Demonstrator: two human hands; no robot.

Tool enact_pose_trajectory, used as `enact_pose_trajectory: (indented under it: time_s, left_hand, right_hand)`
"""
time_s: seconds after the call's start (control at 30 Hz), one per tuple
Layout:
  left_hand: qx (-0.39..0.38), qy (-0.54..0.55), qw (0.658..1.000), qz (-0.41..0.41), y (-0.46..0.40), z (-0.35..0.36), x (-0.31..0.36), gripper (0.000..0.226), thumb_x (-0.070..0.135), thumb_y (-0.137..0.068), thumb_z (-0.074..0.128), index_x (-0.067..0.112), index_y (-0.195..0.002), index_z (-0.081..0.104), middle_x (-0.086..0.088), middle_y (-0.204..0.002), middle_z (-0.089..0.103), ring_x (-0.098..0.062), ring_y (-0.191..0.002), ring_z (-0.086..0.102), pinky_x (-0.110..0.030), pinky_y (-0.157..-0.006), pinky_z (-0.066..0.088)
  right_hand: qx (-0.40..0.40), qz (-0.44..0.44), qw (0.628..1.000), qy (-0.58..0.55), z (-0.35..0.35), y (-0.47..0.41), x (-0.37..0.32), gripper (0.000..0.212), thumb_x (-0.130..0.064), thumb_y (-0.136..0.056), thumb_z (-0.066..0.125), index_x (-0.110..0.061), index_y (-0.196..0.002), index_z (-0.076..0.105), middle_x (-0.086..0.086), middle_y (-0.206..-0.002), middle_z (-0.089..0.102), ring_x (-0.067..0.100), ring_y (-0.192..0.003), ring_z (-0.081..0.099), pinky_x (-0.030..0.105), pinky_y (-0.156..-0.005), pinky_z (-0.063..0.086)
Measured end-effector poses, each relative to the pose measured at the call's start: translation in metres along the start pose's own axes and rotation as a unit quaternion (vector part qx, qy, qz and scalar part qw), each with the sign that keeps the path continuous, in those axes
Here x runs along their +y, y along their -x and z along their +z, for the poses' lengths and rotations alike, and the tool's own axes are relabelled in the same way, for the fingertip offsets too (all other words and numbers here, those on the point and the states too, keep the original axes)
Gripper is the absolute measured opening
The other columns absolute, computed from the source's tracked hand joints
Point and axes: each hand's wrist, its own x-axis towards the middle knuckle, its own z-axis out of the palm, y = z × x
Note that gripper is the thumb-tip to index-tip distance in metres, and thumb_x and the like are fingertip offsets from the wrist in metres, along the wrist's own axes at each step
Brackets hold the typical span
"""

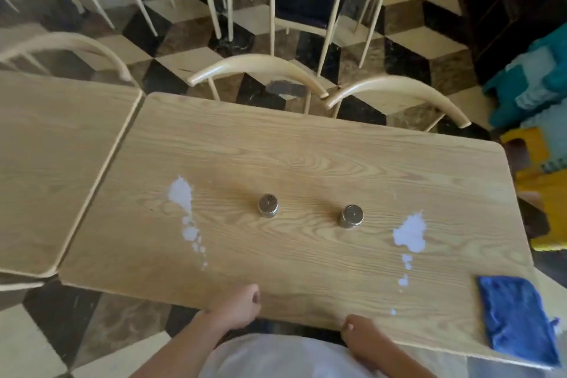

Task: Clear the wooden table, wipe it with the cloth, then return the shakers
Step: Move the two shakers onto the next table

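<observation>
Two small metal shakers stand upright near the middle of the wooden table (306, 144): the left shaker (268, 205) and the right shaker (352, 216). White spilled patches lie on the left (181, 193) and on the right (410, 233), each trailing drops toward me. A blue cloth (518, 316) lies flat at the near right corner. My left hand (236, 307) hangs at the near edge with fingers loosely curled, holding nothing. My right hand (357, 333) is also at the near edge, loosely curled and empty.
A second wooden table (52, 147) butts against the left side. Three curved-back chairs (257, 66) stand along the far side, more chairs behind on the chequered floor. Teal and yellow crates (540, 95) sit at the right.
</observation>
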Motion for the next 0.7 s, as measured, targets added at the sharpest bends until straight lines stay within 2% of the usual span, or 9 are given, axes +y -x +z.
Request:
enact_pose_trajectory:
  time_s: [0.1, 0.13, 0.2, 0.27, 0.33, 0.4, 0.5, 0.6, 0.7]
  left_hand:
    - [0.097, -0.011, 0.995, 0.033, -0.013, -0.044, 0.028, 0.005, 0.029, -0.086, 0.050, 0.025, -0.085, 0.052, 0.000, -0.089, 0.066, -0.025, -0.088, 0.065, -0.036, -0.079, 0.050]
    - [0.153, -0.023, 0.987, 0.047, -0.017, -0.058, 0.038, 0.005, 0.030, -0.087, 0.051, 0.027, -0.091, 0.053, 0.002, -0.090, 0.066, -0.025, -0.087, 0.065, -0.035, -0.077, 0.050]
    - [0.246, -0.014, 0.967, 0.071, -0.024, -0.086, 0.058, 0.025, 0.033, -0.089, 0.052, 0.028, -0.113, 0.050, 0.002, -0.099, 0.065, -0.026, -0.091, 0.065, -0.035, -0.076, 0.050]
    - [0.306, 0.021, 0.948, 0.079, -0.032, -0.104, 0.072, 0.048, 0.034, -0.088, 0.055, 0.023, -0.133, 0.040, -0.004, -0.115, 0.059, -0.032, -0.100, 0.064, -0.038, -0.080, 0.051]
    - [0.339, 0.046, 0.938, 0.060, -0.040, -0.118, 0.085, 0.062, 0.039, -0.086, 0.058, 0.022, -0.140, 0.031, -0.008, -0.123, 0.052, -0.036, -0.100, 0.065, -0.039, -0.075, 0.051]
    - [0.344, 0.045, 0.937, 0.037, -0.049, -0.126, 0.094, 0.068, 0.044, -0.085, 0.059, 0.024, -0.142, 0.027, -0.010, -0.124, 0.047, -0.038, -0.096, 0.065, -0.037, -0.067, 0.047]
    - [0.316, 0.038, 0.948, 0.000, -0.065, -0.132, 0.099, 0.068, 0.045, -0.083, 0.061, 0.027, -0.141, 0.031, -0.012, -0.124, 0.044, -0.039, -0.095, 0.065, -0.036, -0.067, 0.047]
    - [0.287, 0.075, 0.955, 0.001, -0.079, -0.127, 0.090, 0.045, 0.043, -0.086, 0.062, 0.027, -0.126, 0.050, -0.008, -0.118, 0.051, -0.035, -0.101, 0.064, -0.039, -0.079, 0.052]
    - [0.283, 0.129, 0.949, 0.041, -0.082, -0.122, 0.080, 0.026, 0.039, -0.084, 0.065, 0.027, -0.106, 0.059, 0.003, -0.101, 0.060, -0.026, -0.098, 0.063, -0.035, -0.079, 0.050]
  right_hand:
    - [0.013, 0.036, 0.994, -0.103, 0.000, 0.005, -0.020, 0.017, -0.028, -0.084, 0.054, -0.027, -0.067, 0.053, 0.003, -0.093, 0.067, 0.025, -0.094, 0.064, 0.028, -0.080, 0.048]
    - [0.023, 0.045, 0.988, -0.142, -0.004, 0.005, -0.025, 0.012, -0.025, -0.082, 0.056, -0.023, -0.070, 0.058, 0.003, -0.083, 0.066, 0.025, -0.084, 0.065, 0.031, -0.073, 0.050]
    - [0.074, 0.065, 0.969, -0.226, -0.018, 0.001, -0.033, 0.008, -0.024, -0.076, 0.058, -0.019, -0.077, 0.064, 0.001, -0.070, 0.068, 0.024, -0.067, 0.067, 0.038, -0.064, 0.054]
    - [0.160, 0.079, 0.944, -0.279, -0.043, -0.007, -0.043, 0.007, -0.024, -0.078, 0.062, -0.024, -0.084, 0.065, -0.002, -0.071, 0.072, 0.025, -0.072, 0.070, 0.042, -0.071, 0.059]
    - [0.220, 0.082, 0.925, -0.298, -0.079, -0.006, -0.063, 0.017, -0.025, -0.082, 0.065, -0.023, -0.098, 0.060, -0.003, -0.074, 0.071, 0.024, -0.077, 0.069, 0.037, -0.072, 0.056]
    - [0.260, 0.067, 0.917, -0.296, -0.111, -0.008, -0.080, 0.036, -0.034, -0.085, 0.067, -0.021, -0.113, 0.051, -0.006, -0.082, 0.069, 0.022, -0.082, 0.066, 0.033, -0.069, 0.048]
    - [0.304, 0.049, 0.917, -0.254, -0.146, -0.018, -0.102, 0.062, -0.054, -0.083, 0.066, -0.023, -0.131, 0.043, 0.002, -0.114, 0.060, 0.026, -0.099, 0.063, 0.033, -0.075, 0.043]
    - [0.297, 0.039, 0.935, -0.188, -0.159, -0.031, -0.117, 0.057, -0.053, -0.086, 0.061, -0.033, -0.136, 0.042, 0.004, -0.126, 0.048, 0.029, -0.095, 0.063, 0.034, -0.073, 0.047]
    - [0.271, 0.037, 0.952, -0.138, -0.155, -0.042, -0.121, 0.043, -0.048, -0.092, 0.057, -0.035, -0.131, 0.048, 0.003, -0.123, 0.046, 0.026, -0.084, 0.059, 0.034, -0.071, 0.050]
